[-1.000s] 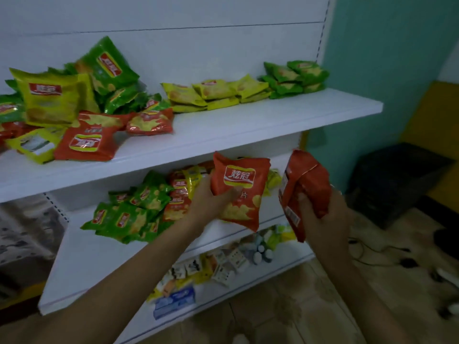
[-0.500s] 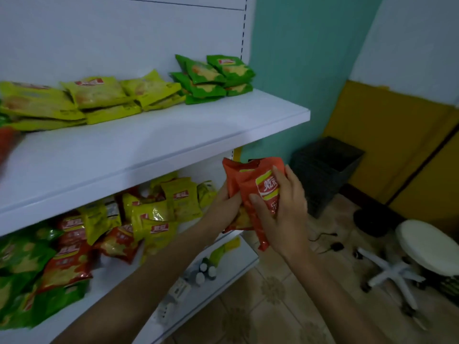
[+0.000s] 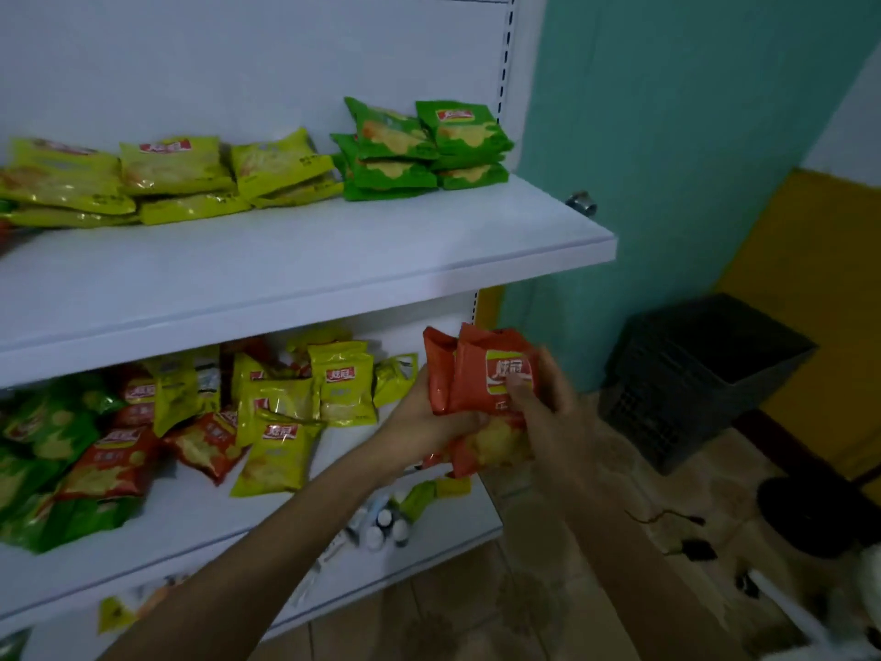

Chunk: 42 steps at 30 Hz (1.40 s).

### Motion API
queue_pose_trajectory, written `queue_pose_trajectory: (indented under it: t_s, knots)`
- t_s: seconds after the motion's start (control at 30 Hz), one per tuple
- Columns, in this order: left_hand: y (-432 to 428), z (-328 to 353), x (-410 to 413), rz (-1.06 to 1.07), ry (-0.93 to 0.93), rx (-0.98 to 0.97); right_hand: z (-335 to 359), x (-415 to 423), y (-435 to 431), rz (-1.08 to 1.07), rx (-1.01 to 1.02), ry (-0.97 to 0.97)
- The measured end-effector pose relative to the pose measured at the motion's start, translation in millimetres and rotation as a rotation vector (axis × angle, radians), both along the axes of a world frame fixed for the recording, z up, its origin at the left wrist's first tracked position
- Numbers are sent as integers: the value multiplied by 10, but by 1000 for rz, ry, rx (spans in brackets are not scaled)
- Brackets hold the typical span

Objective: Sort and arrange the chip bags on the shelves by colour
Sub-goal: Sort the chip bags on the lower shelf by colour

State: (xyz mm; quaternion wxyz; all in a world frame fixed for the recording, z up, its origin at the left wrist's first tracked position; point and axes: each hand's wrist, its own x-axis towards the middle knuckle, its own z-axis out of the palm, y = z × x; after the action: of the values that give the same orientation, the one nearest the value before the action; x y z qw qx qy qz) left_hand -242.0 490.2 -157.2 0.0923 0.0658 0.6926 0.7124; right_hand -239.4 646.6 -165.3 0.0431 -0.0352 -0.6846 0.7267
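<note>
Both hands hold a small stack of red chip bags [image 3: 476,374] just off the right end of the middle shelf [image 3: 190,517]. My left hand [image 3: 429,422] grips the stack from the left and below. My right hand [image 3: 548,412] grips it from the front, thumb on the logo. On the upper shelf [image 3: 333,260] lie stacked yellow bags [image 3: 176,174] and, at its right end, stacked green bags [image 3: 419,150]. The middle shelf carries a mixed heap: yellow bags [image 3: 295,407], red bags [image 3: 109,465] and green bags [image 3: 43,446].
A bottom shelf [image 3: 429,531] holds small bottles and packets. The teal wall [image 3: 667,136] stands right of the shelving. A dark crate [image 3: 701,374] sits on the tiled floor, with cables and a dark round object [image 3: 810,517] farther right.
The two red bags, held apart a second ago, are now pressed together into one stack between both hands. The view has swung right along the shelves.
</note>
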Motion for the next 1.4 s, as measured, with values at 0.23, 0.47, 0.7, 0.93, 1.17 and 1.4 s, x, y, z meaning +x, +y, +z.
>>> queue_pose_trajectory:
  t_s: [0.23,0.47,0.7,0.93,1.17,1.4]
  knots:
    - [393,-310,71,163,-216,123,-293,-227,494,280,-60,-310]
    - [413,-601,-22,245,-273,10,-617,-481,372,306,52,-345]
    - [48,-1346,-337,470,-379,12,-1559,-1474,443,198,271,-321]
    - [224,-1835,-584,643,-451,144,-2292,-2294,470,198,609,-308]
    - [515,-2020,-891,766,-372,233,-2230,-2381,184,577,333,-401]
    - [735,-2007,-1434,791,-298,210,-2009,-2343,626,819,153,-347]
